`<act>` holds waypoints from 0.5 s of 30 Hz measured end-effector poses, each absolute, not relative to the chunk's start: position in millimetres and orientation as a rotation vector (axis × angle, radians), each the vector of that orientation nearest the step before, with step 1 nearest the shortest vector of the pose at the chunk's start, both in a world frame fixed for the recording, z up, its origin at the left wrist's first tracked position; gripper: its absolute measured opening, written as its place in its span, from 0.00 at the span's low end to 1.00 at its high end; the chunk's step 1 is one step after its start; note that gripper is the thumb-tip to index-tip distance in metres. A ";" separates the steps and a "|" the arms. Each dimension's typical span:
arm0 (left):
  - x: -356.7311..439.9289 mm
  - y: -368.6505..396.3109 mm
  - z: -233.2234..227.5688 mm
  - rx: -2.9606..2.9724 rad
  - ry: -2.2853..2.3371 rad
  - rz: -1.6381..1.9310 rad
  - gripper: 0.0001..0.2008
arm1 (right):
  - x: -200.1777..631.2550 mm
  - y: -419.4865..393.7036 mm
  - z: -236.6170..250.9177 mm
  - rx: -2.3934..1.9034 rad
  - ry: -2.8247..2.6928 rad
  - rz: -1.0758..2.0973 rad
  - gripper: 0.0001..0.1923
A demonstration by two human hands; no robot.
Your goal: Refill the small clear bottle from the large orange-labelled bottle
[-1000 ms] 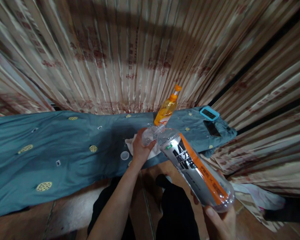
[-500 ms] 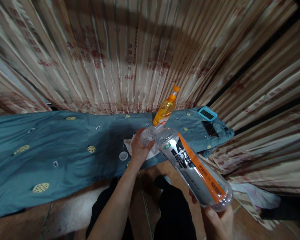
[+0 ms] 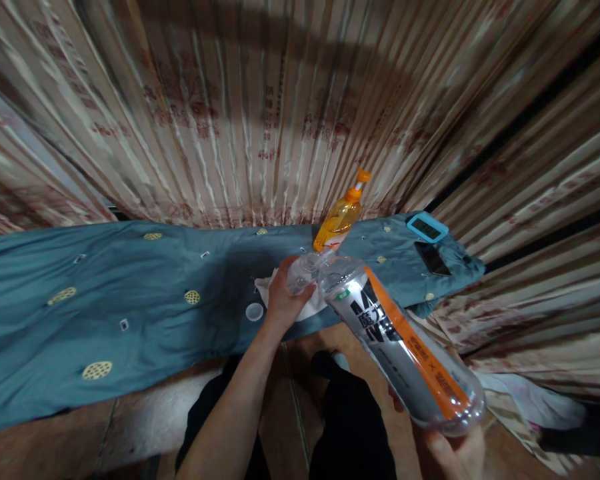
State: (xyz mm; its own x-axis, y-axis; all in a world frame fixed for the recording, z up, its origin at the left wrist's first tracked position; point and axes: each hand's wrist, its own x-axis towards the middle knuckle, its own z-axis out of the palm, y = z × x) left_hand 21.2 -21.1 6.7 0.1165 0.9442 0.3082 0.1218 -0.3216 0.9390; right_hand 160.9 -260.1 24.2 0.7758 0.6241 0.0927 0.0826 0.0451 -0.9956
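Observation:
My left hand (image 3: 285,300) is wrapped round a small clear plastic container (image 3: 303,272) above the cloth-covered bench. In my right hand (image 3: 455,453) is a large clear plastic bottle (image 3: 405,347) with a silver and orange label, gripped near its base. The bottle lies tilted, its neck at the mouth of the small container; whether they touch I cannot tell. Any liquid inside either is hard to make out. A round translucent lid (image 3: 254,311) lies left of my left hand. Under that hand is a white cloth or tissue (image 3: 313,308).
An orange pump bottle (image 3: 339,220) with amber liquid stands just behind the small container. Farther right on the teal bench cover (image 3: 130,287) lie a blue-framed digital display (image 3: 427,228) and a dark phone (image 3: 433,259). Pleated curtains (image 3: 230,120) hang behind and to the right.
The whole view has shifted slightly, moving things rightward in the picture. Both hands keep their grips, and the large bottle stays tilted toward the small container.

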 end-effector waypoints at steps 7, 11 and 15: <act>13.1 -20.0 12.8 1.578 1.017 1.225 0.27 | 157.7 -262.9 27.4 -1.512 -0.628 0.512 0.52; 11.2 -19.1 10.1 1.487 0.934 1.226 0.24 | 154.9 -265.0 31.1 -1.539 -0.633 0.535 0.50; 10.2 -16.5 3.9 1.434 0.828 1.255 0.20 | 154.2 -265.8 31.1 -1.537 -0.631 0.560 0.46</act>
